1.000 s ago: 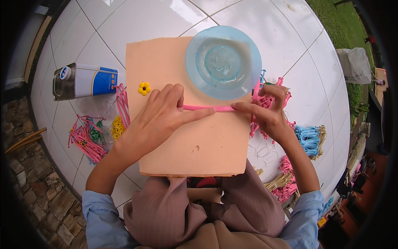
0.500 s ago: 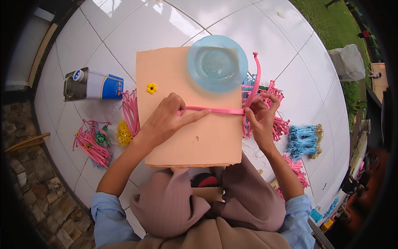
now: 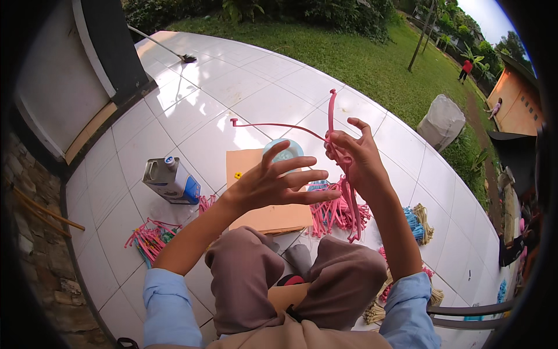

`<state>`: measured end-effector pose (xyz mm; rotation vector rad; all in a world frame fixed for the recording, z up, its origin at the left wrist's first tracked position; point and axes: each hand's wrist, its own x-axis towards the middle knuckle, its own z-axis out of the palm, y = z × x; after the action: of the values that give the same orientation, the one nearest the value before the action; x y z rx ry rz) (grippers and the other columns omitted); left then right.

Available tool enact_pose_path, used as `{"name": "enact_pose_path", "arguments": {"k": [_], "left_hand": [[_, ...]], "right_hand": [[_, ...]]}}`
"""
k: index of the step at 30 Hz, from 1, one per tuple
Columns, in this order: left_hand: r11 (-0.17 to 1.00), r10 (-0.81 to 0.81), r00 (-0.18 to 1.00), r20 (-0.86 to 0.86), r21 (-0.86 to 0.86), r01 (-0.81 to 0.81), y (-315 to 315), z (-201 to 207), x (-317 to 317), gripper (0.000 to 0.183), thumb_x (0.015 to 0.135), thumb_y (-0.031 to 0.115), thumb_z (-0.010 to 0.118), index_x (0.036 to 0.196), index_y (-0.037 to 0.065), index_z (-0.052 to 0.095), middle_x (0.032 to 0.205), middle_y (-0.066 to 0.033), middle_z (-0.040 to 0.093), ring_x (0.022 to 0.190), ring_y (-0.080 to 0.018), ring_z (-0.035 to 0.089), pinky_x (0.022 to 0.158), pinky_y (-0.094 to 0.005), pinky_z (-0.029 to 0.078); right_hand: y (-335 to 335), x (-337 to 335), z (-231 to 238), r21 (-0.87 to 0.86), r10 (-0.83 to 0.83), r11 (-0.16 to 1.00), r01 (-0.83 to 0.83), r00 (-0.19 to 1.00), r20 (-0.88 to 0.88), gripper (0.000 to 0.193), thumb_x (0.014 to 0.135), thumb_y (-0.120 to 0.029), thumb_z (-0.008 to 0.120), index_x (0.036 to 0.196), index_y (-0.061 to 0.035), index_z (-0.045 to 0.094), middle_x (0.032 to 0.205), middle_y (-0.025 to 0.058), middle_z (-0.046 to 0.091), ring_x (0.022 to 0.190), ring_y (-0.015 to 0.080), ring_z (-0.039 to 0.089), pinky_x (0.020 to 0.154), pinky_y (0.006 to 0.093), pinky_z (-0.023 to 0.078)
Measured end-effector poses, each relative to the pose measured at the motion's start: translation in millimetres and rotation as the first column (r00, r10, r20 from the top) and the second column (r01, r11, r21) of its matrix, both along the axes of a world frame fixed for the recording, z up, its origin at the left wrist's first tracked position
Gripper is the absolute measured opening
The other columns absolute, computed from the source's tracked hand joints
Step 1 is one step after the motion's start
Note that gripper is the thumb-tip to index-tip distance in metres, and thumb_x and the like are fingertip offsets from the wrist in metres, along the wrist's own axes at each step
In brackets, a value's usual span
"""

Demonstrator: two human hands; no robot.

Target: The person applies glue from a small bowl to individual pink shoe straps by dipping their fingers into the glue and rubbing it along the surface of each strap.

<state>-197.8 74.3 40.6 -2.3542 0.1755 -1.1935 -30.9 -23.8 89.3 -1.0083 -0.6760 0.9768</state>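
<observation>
My right hand (image 3: 361,158), raised in front of me, pinches pink strips (image 3: 332,110) with small knobbed ends; one sticks upward, one reaches out to the left and others hang below the fingers. To its left, my left hand (image 3: 279,181) is raised with its fingers spread, holding nothing. Behind and below my hands lies a peach-coloured board (image 3: 244,157). A light blue plate (image 3: 283,149) at its far side is partly hidden by my left hand. On the board's left part is a small yellow flower (image 3: 238,175).
A rectangular metal can (image 3: 171,181) stands left of the board. Bundles of pink strips lie on the white tiles at left (image 3: 152,238) and right (image 3: 331,215). Farther right are blue and beige bundles (image 3: 419,224). A white sack (image 3: 442,122) stands by the grass.
Both hands have risen off the board. My left hand has let go of the pink strip and opened; my right hand has lifted the pink strips. The view has tilted up toward the grass.
</observation>
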Motion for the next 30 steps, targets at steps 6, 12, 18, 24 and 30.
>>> {"name": "enact_pose_path", "arguments": {"k": [6, 12, 18, 24, 30], "left_hand": [[0.950, -0.213, 0.964, -0.159, 0.198, 0.242, -6.6, 26.2, 42.5, 0.027, 0.078, 0.024, 0.063, 0.102, 0.031, 0.053, 0.107, 0.0074, 0.047, 0.112, -0.0132, 0.042, 0.104, -0.0387, 0.033], [0.866, -0.316, 0.947, 0.065, -0.388, 0.315, -25.7, 31.4, 52.0, 0.020, 0.081, 0.006, 0.061, 0.092, 0.009, 0.046, 0.069, -0.0056, 0.054, 0.063, -0.0230, 0.059, 0.057, -0.0351, 0.047], [0.399, -0.199, 0.966, 0.164, -0.887, 0.232, -78.6, 6.1, 51.6, 0.022, 0.084, 0.007, 0.062, 0.093, 0.003, 0.043, 0.071, -0.0115, 0.059, 0.060, -0.0197, 0.061, 0.052, -0.0323, 0.046], [0.283, -0.167, 0.980, 0.105, -0.947, 0.150, -103.7, 3.4, 51.1, 0.017, 0.089, 0.013, 0.052, 0.084, -0.001, 0.044, 0.074, -0.0183, 0.052, 0.068, -0.0367, 0.053, 0.060, -0.0400, 0.041], [0.085, -0.148, 0.928, 0.341, -0.931, 0.355, -114.3, -12.8, 65.6, 0.030, 0.097, 0.025, 0.039, 0.091, -0.003, 0.050, 0.085, -0.0151, 0.050, 0.077, -0.0314, 0.051, 0.067, -0.0386, 0.042]], "right_hand": [[0.4, -2.5, -1.0, -0.106, -0.040, 0.994, 0.036, 0.999, -0.037, 0.067, 0.083, -0.011, 0.064, 0.131, -0.0014, 0.018, 0.103, 0.0199, 0.055, 0.090, 0.0228, 0.060, 0.068, 0.0307, 0.053], [-49.0, 33.9, -46.7, 0.101, 0.090, 0.987, -0.123, 0.955, 0.284, 0.049, 0.087, -0.002, 0.051, 0.132, 0.0016, 0.031, 0.119, 0.0227, 0.054, 0.113, 0.0267, 0.053, 0.095, 0.0330, 0.045], [-79.2, -3.3, -34.5, 0.287, 0.011, 0.955, -0.073, 0.977, 0.214, 0.057, 0.094, -0.016, 0.048, 0.141, -0.0001, 0.021, 0.133, 0.0190, 0.043, 0.127, 0.0269, 0.039, 0.106, 0.0358, 0.031], [-86.5, 0.0, -35.5, 0.412, 0.108, 0.896, -0.163, 0.982, 0.154, 0.058, 0.094, -0.022, 0.049, 0.140, 0.0009, 0.022, 0.132, 0.0193, 0.044, 0.128, 0.0283, 0.038, 0.104, 0.0386, 0.033], [-75.0, -26.8, -55.0, 0.280, -0.017, 0.960, -0.034, 0.984, 0.177, 0.050, 0.096, -0.020, 0.044, 0.139, -0.0009, 0.028, 0.132, 0.0173, 0.043, 0.124, 0.0252, 0.042, 0.104, 0.0359, 0.033]]}}
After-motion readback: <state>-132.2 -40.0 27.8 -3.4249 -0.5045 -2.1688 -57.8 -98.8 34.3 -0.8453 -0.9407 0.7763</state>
